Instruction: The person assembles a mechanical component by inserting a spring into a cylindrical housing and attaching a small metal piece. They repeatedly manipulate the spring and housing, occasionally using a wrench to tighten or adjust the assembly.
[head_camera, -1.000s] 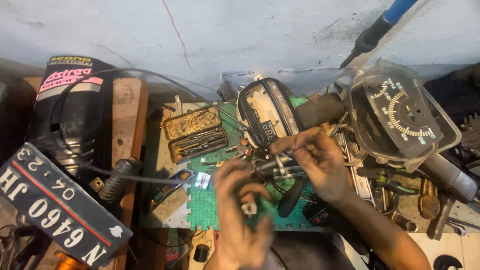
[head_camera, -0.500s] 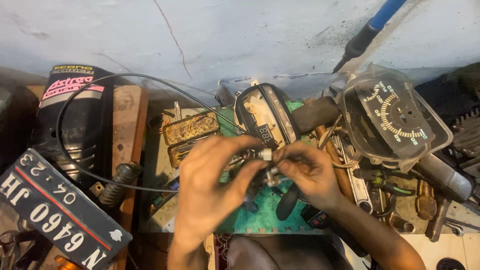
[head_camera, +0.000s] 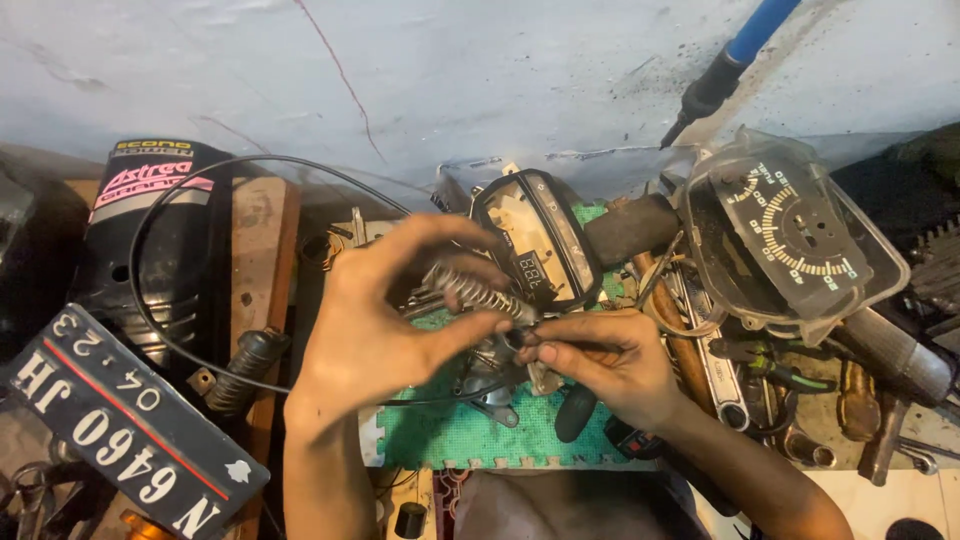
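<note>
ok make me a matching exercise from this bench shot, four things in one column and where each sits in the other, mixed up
Things:
1. coil spring
2. speedometer housing
3. black plate with white characters
4. blue-handled tool

Places:
A. leaning on the wall, top right
B. between the fingers of the left hand
C. lower left corner of the bench
D. right side, clear cover and white dial marks

Pairs: 1-B, 2-D, 3-C, 4-A
</note>
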